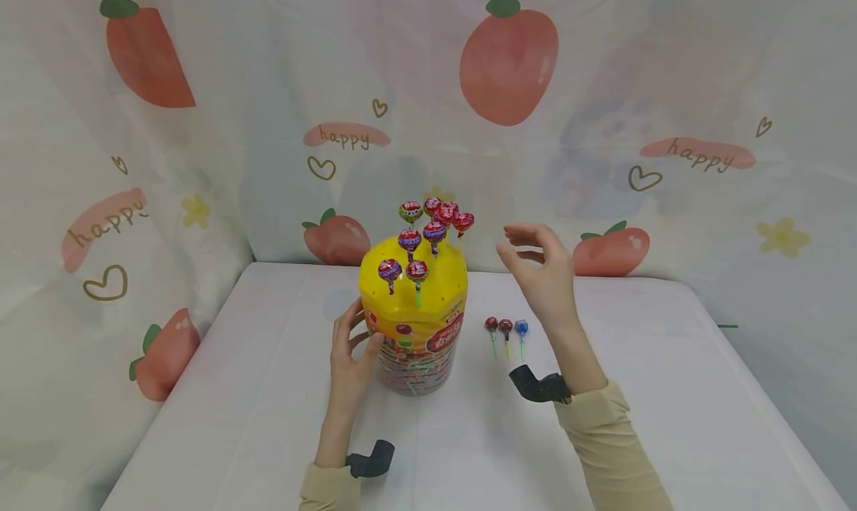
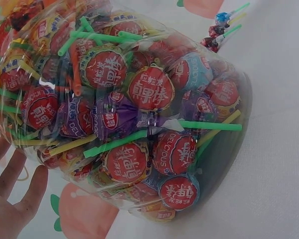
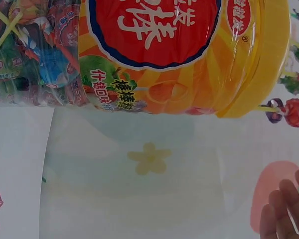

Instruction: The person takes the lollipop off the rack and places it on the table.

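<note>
A clear plastic jar (image 1: 416, 370) with a yellow lid (image 1: 435, 284) stands upright on the table, packed with wrapped lollipops (image 2: 152, 87). Several lollipops (image 1: 409, 239) stick up from holes in the lid. Against the jar's left side rests my left hand (image 1: 351, 358), thumb toward the front and fingers on the far side. In the left wrist view its fingers (image 2: 36, 186) look spread and fairly straight. My right hand (image 1: 542, 273) is raised to the right of the lid, apart from it, its fingers loosely bent with nothing between them.
Three lollipops (image 1: 506, 329) lie side by side on the white table (image 1: 281, 392), right of the jar and below my right hand. A patterned cloth (image 1: 415, 65) hangs behind and at the sides. Each wrist carries a black mount (image 1: 538, 384).
</note>
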A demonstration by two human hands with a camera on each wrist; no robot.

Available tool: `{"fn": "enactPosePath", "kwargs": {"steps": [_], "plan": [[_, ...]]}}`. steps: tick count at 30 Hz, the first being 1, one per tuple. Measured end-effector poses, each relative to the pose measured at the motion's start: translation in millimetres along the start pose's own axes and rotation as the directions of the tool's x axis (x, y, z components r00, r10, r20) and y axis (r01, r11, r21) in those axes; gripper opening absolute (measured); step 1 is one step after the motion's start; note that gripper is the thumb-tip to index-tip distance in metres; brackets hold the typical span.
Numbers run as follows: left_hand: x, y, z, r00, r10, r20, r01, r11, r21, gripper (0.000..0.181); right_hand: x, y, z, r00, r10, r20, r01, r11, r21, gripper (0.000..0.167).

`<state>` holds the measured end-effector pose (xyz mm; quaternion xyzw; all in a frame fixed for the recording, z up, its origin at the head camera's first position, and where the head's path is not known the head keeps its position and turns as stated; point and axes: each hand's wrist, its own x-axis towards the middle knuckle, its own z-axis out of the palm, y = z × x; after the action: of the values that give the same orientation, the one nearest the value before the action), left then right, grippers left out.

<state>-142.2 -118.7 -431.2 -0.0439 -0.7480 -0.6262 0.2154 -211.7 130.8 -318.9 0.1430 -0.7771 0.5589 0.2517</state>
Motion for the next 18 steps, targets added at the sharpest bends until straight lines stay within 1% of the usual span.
{"fn": "enactPosePath", "kwargs": {"steps": [6,10,12,14,17,18], "plan": [[0.4,0.3,-0.5,1.0,0.007,0.001,-0.007,1.0,0.004,0.059,6.9,-2,9,0.997,-0.06,0.046,0.058,0.997,0.051,0.033],[0.4,1.2,-1.0,1.0,0.012,0.002,-0.012,1.0,0.009,0.059,10.7,-3,17,0.995,-0.08,0.06,0.076,0.994,0.077,0.036],[0.3,1.5,-1.1,1.0,0.012,0.003,-0.012,1.0,0.009,0.059,10.0,-13,20,0.994,-0.08,0.072,0.074,0.994,0.085,0.038],[0.2,1.7,-1.1,1.0,0.011,0.003,-0.011,1.0,0.011,0.059,10.9,-16,24,0.994,-0.077,0.084,0.068,0.993,0.1,0.04],[0.2,2.4,-0.9,1.0,0.012,0.004,-0.012,1.0,0.013,0.059,12.2,-17,29,0.992,-0.064,0.107,0.052,0.992,0.117,0.04],[0.1,2.6,-0.9,1.0,0.013,0.004,-0.013,1.0,0.016,0.059,13.7,-12,31,0.992,-0.056,0.112,0.043,0.992,0.119,0.04]]}}
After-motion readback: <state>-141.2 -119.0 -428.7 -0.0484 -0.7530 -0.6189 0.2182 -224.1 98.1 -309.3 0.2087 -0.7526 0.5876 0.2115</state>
